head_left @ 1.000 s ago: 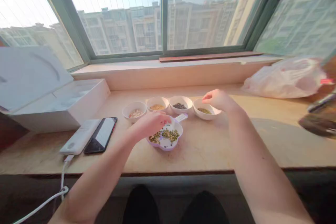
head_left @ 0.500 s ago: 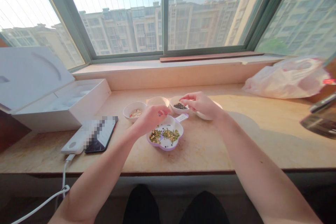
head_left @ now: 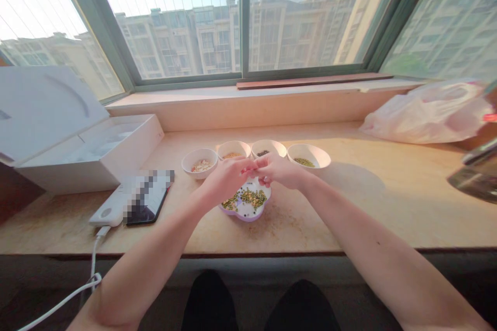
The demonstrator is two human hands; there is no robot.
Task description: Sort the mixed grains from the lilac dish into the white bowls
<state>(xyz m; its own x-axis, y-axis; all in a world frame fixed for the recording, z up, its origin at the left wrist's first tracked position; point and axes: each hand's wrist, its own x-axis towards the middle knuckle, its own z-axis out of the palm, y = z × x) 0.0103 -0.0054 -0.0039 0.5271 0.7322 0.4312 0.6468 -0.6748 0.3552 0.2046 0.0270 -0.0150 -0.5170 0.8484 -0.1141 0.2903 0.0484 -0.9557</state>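
My left hand and my right hand meet fingertip to fingertip over the back of a white and purple flower-shaped dish. Both hands have their fingers pinched; anything between them is too small to make out. Mixed green, tan and black beans lie in the dish. Behind my hands stand several white bowls: one with pale flat pieces, one with tan grains, one with black beans and one with green beans. My hands hide the dish's handle.
On the left are an open white box, a phone and a white power bank with a cable. A plastic bag lies at the back right, near a dark shiny container. The table's front edge runs before my knees.
My right hand has moved left from the black-bean bowl to meet my left hand over the dish. The green-bean bowl is now uncovered. My left hand has shifted slightly right.
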